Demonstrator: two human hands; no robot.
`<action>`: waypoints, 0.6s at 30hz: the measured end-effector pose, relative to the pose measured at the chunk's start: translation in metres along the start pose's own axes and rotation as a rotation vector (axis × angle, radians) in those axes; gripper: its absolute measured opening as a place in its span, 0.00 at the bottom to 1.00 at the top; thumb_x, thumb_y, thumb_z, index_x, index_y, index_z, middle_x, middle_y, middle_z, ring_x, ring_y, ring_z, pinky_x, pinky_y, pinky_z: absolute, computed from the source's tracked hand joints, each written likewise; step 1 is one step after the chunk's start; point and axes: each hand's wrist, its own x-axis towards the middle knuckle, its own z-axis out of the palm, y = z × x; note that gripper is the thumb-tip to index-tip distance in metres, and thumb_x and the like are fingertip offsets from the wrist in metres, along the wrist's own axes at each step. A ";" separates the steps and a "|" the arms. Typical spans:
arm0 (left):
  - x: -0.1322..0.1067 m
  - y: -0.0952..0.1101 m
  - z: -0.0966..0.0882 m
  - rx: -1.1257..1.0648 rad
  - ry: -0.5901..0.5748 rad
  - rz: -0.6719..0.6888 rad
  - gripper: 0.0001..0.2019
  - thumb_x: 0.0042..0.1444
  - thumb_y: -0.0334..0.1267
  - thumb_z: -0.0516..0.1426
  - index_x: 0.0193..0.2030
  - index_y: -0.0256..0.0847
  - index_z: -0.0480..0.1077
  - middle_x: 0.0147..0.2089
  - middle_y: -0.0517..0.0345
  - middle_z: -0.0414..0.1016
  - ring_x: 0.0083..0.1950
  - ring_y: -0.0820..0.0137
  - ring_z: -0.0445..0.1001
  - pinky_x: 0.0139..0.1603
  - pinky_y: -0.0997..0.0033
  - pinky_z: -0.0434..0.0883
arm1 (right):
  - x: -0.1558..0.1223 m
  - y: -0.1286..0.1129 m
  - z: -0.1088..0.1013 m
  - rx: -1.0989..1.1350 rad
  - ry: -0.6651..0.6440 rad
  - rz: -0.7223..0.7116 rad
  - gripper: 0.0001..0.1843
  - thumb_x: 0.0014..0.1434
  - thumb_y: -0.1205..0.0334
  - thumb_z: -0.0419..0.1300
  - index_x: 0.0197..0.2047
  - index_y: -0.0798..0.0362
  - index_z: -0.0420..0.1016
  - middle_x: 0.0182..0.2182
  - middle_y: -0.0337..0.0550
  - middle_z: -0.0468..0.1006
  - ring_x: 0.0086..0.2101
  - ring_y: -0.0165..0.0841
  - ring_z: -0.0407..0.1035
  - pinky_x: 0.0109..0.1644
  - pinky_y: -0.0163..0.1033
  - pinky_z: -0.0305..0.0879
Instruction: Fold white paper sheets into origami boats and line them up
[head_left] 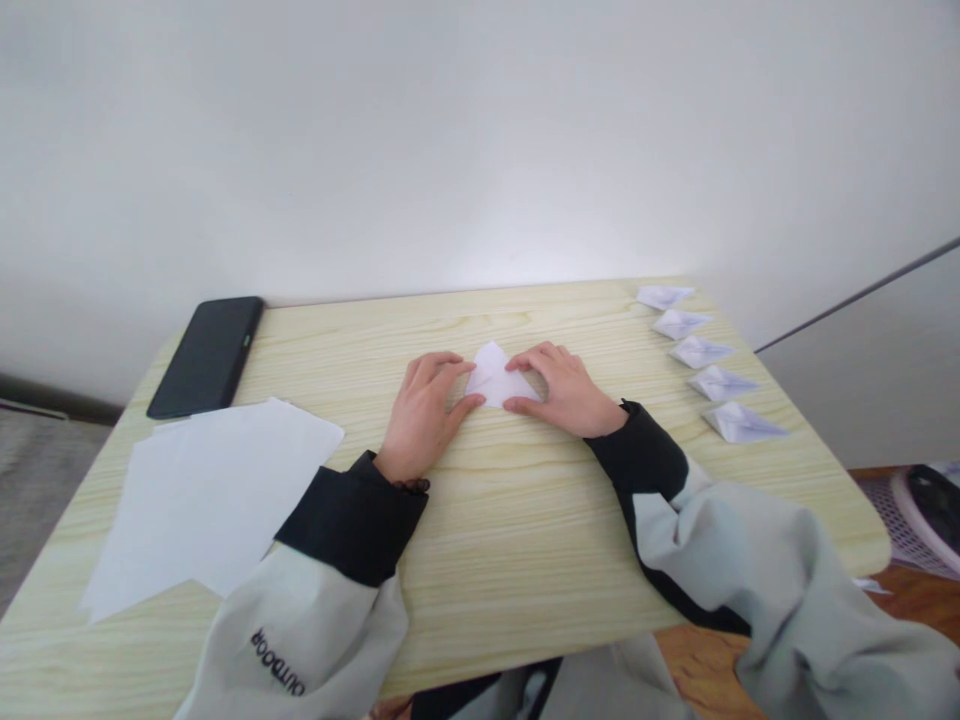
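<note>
A small piece of folded white paper (491, 382), peaked at the top, lies on the table between my two hands. My left hand (429, 408) grips its left side, thumb at the lower edge and fingers higher up. On the opposite side, my right hand (562, 388) pinches the paper in the same way, thumb below and fingertips above. Parts of both side corners are hidden under the fingers.
Loose white paper sheets (202, 490) lie at the left, with a black phone (207, 357) behind them. Several folded paper pieces (721, 383) form a row along the right side of the wooden table (510, 560). A white wall (465, 150) rises behind; a basket (911, 520) stands lower right.
</note>
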 end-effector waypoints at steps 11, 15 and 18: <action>0.000 -0.005 -0.002 -0.028 -0.071 0.172 0.12 0.62 0.35 0.52 0.46 0.47 0.75 0.47 0.55 0.74 0.54 0.63 0.63 0.57 0.54 0.64 | 0.001 0.012 0.002 0.081 0.141 -0.297 0.14 0.58 0.59 0.58 0.48 0.53 0.73 0.45 0.49 0.73 0.47 0.39 0.67 0.54 0.46 0.64; 0.000 -0.004 -0.003 -0.022 -0.089 0.184 0.13 0.62 0.31 0.51 0.46 0.46 0.75 0.46 0.54 0.74 0.53 0.63 0.63 0.56 0.55 0.64 | 0.001 0.011 0.003 0.028 0.121 -0.345 0.20 0.57 0.52 0.61 0.49 0.53 0.73 0.47 0.49 0.74 0.48 0.40 0.67 0.55 0.49 0.63; 0.000 -0.001 -0.004 -0.005 -0.101 0.176 0.14 0.62 0.30 0.50 0.47 0.45 0.75 0.47 0.54 0.73 0.53 0.63 0.64 0.56 0.55 0.64 | 0.001 0.011 0.005 0.010 0.131 -0.325 0.21 0.55 0.50 0.62 0.49 0.53 0.75 0.45 0.49 0.73 0.46 0.40 0.67 0.53 0.48 0.64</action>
